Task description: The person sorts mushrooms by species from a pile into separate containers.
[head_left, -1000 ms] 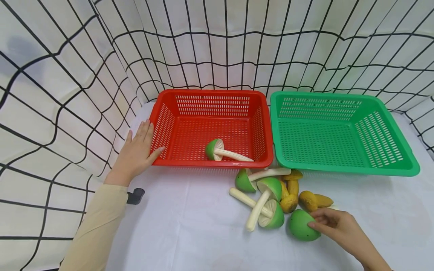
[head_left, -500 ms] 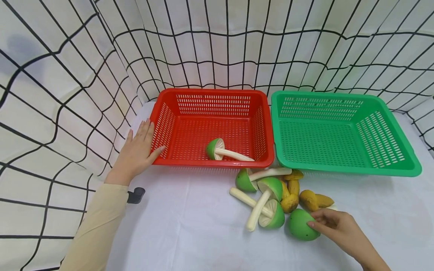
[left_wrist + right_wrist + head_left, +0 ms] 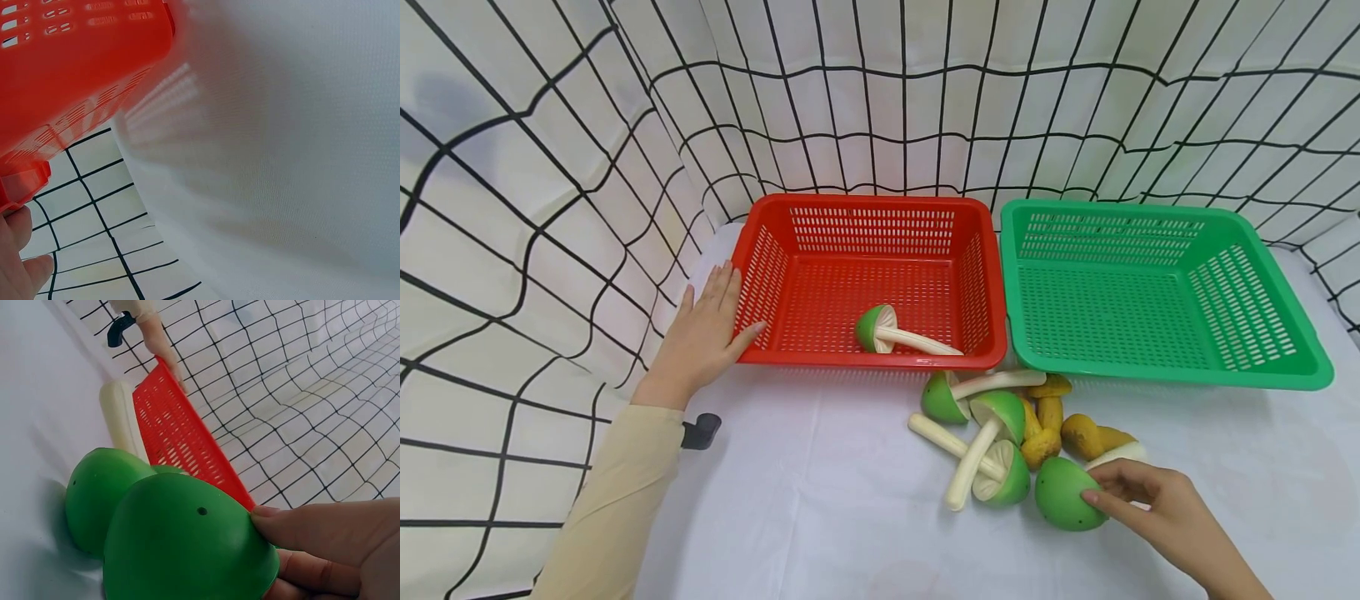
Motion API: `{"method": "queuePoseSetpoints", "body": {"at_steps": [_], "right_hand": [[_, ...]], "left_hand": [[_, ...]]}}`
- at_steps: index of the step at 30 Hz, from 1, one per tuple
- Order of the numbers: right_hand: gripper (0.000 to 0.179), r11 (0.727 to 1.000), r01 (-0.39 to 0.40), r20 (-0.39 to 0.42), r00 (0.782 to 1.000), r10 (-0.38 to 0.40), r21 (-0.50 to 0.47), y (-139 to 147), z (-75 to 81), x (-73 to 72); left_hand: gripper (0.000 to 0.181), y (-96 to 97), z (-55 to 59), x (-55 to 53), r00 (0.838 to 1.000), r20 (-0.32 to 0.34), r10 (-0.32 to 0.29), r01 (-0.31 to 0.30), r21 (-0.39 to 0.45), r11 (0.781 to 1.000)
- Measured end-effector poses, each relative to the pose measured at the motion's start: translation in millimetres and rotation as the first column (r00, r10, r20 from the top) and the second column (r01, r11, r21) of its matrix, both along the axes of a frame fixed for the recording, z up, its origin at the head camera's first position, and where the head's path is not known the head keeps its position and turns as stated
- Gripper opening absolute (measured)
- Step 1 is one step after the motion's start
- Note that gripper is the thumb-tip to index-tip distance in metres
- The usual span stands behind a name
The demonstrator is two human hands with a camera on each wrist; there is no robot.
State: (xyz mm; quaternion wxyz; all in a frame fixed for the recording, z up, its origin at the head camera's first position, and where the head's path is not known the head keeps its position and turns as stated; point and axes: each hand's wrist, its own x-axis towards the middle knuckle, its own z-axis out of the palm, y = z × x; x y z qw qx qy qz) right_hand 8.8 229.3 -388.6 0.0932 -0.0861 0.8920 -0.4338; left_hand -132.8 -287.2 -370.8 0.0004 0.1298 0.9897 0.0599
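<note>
My left hand (image 3: pixel 700 333) rests on the left end of the red basket (image 3: pixel 865 361), fingers extended along its outer side and thumb over the rim. Inside that basket lies a mushroom (image 3: pixel 874 330) with a green cap and pale stem. My right hand (image 3: pixel 1157 508) pinches the edge of another green mushroom cap (image 3: pixel 1067 496) between thumb and fingers. The right wrist view shows this dark-spotted cap (image 3: pixel 187 544) up close, the thumb on its edge. A pale stem (image 3: pixel 1120 454) shows just beyond the right fingers.
Several green-capped mushrooms (image 3: pixel 973 467) lie crossed left of the right hand. Yellow mushrooms (image 3: pixel 1041 446) lie beside them, below a green basket (image 3: pixel 1165 377). A black grid-patterned white cloth (image 3: pixel 925 108) rises behind the baskets. A small black object (image 3: pixel 702 432) sits beside the left sleeve.
The cap pinched by my right hand has shifted slightly away from me, and more of the pale stem beyond the fingers shows. My left hand stays where it was.
</note>
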Motion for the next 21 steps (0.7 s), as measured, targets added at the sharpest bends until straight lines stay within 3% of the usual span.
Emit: {"method": "queuePoseSetpoints", "body": {"at_steps": [10,21], "right_hand": [[0.026,0.996,-0.084,-0.169,0.983,0.078,-0.034,-4,6.6,2.0],[0.044,0.964,-0.255,-0.361,0.909,0.21,-0.08,-13,13.5,-5.9]], "left_hand": [[0.08,-1.1,-0.5,-0.6,1.0,-0.002,-0.004,0.004,-0.005,1.0],[0.079,0.4,1.4,0.2,1.0,0.0,-0.01,0.01,0.001,1.0]]}}
